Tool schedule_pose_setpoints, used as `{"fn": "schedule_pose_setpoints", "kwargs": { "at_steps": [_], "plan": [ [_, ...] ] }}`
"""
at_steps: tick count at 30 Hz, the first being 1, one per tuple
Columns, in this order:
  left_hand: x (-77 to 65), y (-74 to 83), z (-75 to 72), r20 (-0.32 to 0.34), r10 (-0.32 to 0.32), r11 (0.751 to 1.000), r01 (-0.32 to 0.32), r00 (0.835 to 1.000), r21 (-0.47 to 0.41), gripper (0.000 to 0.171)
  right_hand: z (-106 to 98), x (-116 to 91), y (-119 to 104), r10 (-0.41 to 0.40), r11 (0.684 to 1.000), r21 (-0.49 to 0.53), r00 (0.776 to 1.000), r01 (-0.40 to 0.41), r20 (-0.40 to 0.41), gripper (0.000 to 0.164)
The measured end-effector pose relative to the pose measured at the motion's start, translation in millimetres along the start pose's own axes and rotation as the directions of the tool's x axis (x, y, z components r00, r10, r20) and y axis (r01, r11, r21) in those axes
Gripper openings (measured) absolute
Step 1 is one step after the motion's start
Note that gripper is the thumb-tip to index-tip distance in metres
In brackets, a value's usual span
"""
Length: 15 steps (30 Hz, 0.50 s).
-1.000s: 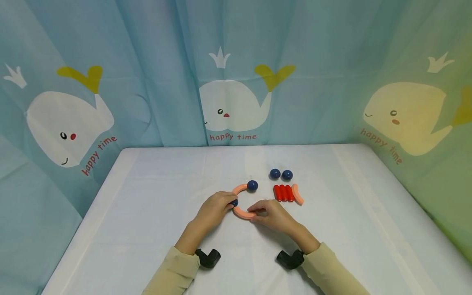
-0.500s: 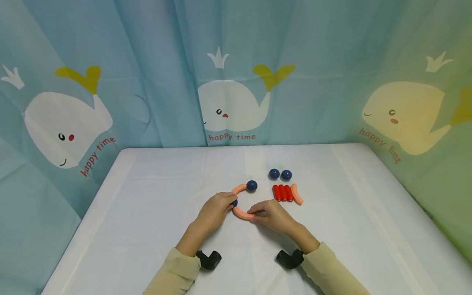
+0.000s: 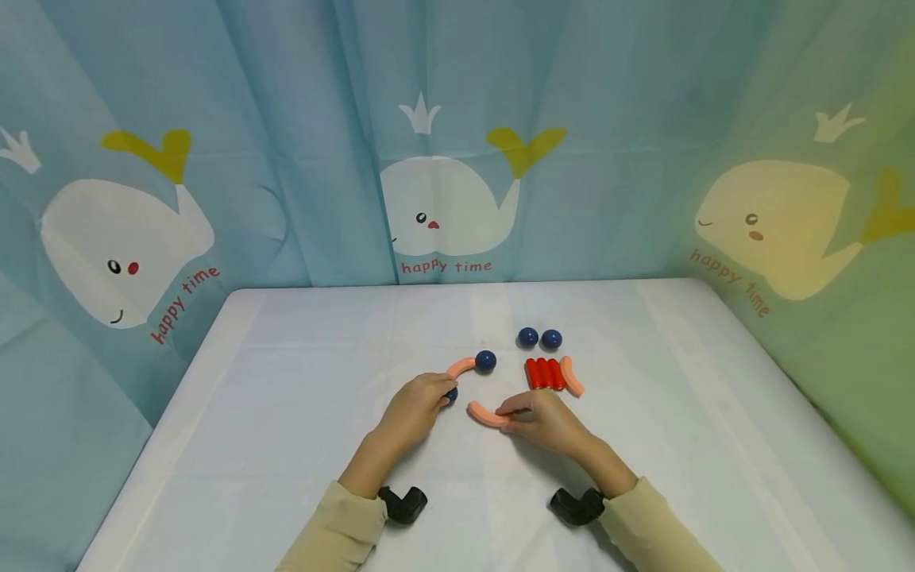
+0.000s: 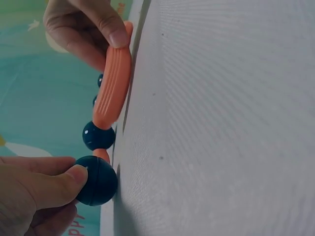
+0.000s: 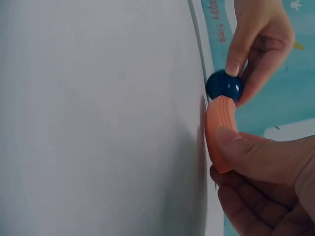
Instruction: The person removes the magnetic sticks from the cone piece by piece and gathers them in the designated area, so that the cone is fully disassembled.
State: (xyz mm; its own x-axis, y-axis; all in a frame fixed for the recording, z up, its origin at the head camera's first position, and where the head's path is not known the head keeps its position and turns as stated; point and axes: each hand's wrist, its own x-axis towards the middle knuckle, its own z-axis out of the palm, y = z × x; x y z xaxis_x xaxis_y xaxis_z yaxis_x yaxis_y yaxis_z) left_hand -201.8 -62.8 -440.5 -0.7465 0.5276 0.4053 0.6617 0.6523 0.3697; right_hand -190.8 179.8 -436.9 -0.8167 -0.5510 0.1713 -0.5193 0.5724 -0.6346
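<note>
My left hand [image 3: 415,407] pinches a glossy dark blue ball [image 4: 98,181] between thumb and fingers, low over the white table. From behind that ball, a curved orange bar [image 3: 461,367] runs up to a second blue ball [image 3: 485,361] at its far end. With thumb and fingertips, my right hand [image 3: 539,417] grips the right end of another curved orange bar [image 3: 484,415], grooved along its side in the wrist views. In the head view a small gap separates this bar's left end from the ball in my left hand.
Two more blue balls [image 3: 539,339] lie side by side farther back. In front of them several red rods [image 3: 545,374] are lined up, with a spare curved orange bar [image 3: 571,376] against their right side. Printed curtains [image 3: 322,199] stand behind the table [image 3: 286,373].
My right hand has drawn its orange bar to the right, off the blue ball it was meeting. My left hand stays on that ball. The head view has shifted slightly.
</note>
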Motion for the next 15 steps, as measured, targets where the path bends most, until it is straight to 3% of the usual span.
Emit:
{"fn": "schedule_pose_setpoints", "kwargs": {
  "at_steps": [10, 15],
  "plan": [
    [-0.6, 0.0, -0.1, -0.004, 0.029, 0.999, -0.029, 1.0, 0.014, 0.018, -19, -7, 8, 0.1, 0.995, -0.01, 0.991, -0.101, -0.093, 0.02],
    [-0.3, -0.3, -0.8, 0.014, 0.019, 1.0, -0.019, 1.0, 0.018, 0.019, -35, -12, 19, 0.156, 0.988, 0.003, 0.974, -0.157, -0.167, 0.02]
  ]
}}
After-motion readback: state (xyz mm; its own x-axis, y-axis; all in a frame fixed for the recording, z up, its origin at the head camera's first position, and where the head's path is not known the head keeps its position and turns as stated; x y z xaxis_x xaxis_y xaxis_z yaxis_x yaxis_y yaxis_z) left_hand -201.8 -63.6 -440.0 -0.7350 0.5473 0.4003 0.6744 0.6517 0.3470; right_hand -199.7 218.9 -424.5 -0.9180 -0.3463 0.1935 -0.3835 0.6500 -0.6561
